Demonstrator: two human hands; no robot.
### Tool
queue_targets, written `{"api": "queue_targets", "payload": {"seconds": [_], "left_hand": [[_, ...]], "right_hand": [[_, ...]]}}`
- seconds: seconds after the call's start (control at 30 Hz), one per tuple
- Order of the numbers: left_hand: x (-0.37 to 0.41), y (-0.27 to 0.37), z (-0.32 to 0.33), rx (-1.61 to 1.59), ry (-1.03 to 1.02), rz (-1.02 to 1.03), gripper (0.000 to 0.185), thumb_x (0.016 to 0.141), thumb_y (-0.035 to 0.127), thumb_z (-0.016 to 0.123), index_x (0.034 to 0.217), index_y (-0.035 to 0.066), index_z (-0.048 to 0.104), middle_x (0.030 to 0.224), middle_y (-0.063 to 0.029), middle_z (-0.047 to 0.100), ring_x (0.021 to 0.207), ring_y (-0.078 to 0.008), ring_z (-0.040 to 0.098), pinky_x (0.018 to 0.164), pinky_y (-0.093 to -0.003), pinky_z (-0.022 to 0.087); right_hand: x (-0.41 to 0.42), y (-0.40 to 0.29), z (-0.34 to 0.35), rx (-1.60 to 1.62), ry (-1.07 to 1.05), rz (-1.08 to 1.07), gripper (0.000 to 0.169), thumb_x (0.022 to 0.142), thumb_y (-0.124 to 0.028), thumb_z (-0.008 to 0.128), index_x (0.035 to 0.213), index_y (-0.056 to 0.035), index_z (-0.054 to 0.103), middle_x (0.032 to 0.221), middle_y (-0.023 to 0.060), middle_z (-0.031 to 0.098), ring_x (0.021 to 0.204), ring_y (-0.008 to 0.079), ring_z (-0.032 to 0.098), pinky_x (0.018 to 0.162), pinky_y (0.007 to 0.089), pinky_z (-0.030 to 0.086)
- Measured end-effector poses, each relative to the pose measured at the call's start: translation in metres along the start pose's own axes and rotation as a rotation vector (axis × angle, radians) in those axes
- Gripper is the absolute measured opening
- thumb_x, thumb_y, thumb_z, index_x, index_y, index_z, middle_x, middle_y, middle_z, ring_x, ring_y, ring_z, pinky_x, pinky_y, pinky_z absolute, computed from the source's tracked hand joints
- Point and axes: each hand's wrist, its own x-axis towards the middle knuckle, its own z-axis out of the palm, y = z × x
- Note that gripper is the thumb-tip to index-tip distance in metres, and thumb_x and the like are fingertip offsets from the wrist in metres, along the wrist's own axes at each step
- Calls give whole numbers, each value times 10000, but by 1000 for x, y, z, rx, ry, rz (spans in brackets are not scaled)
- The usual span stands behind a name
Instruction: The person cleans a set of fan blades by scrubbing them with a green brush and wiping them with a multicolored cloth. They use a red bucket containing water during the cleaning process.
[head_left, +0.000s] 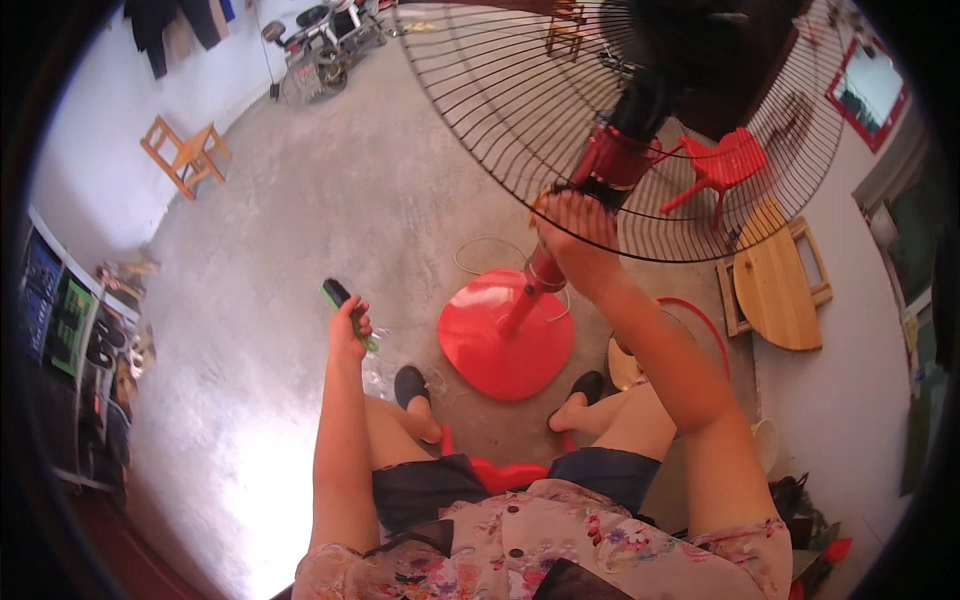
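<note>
My left hand (349, 326) holds a green-handled brush (336, 292) with dark bristles, up over the floor on the left. My right hand (579, 232) is wrapped around the red pole of a pedestal fan (546, 270), just below its thick red collar (615, 156). A bit of something yellow shows at the edge of that hand, too little to name. Above it spreads the fan's black wire guard (487, 112), while the dark motor part fills the top of the view. The round red base (506, 352) stands on the floor between my feet.
A red stool (510, 474) is under me. A thin cord (480, 238) lies behind the fan base. On the right are a folded wooden table (780, 277) and a red plastic chair (724, 161). A wooden chair (187, 154), motorcycle (319, 64) and shoe rack (82, 360) line the left.
</note>
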Motion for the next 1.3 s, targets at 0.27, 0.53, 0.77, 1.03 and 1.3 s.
{"api": "queue_targets", "payload": {"seconds": [0.27,0.53,0.77,1.03,1.3], "left_hand": [[-12,-11,-12,-2,11,6,148,781,157,608,861,95,501,704,-31,554,451,-101,395,362,-211,285],[-26,-3,-10,-12,-16,10,100,823,190,552,844,101,511,676,11,519,456,-80,364,367,-195,270],[-17,-11,0,-11,-68,-34,95,812,186,572,804,98,535,696,-12,548,466,-97,375,385,-212,281],[-16,-10,-1,23,-75,-44,101,808,186,582,805,98,532,698,-9,550,467,-96,386,383,-212,283],[-16,-16,5,65,-116,-86,111,811,198,581,828,104,524,701,-3,543,474,-97,383,389,-215,289]], "right_hand": [[-87,-11,-5,401,-568,-74,114,729,-163,591,789,-69,610,791,66,572,789,228,552,731,354,443],[-93,27,-45,1070,-143,1329,113,744,-137,607,829,-66,633,813,87,596,770,266,564,708,369,449],[-57,-22,-30,851,123,424,87,690,-75,594,773,-85,615,783,65,592,769,258,554,686,365,438],[-76,11,-26,667,201,1001,147,670,-60,615,814,-75,589,820,57,586,792,252,546,706,369,433],[-55,-36,-31,1028,114,648,146,693,-81,640,831,-67,593,838,76,588,853,276,533,732,370,431]]}}
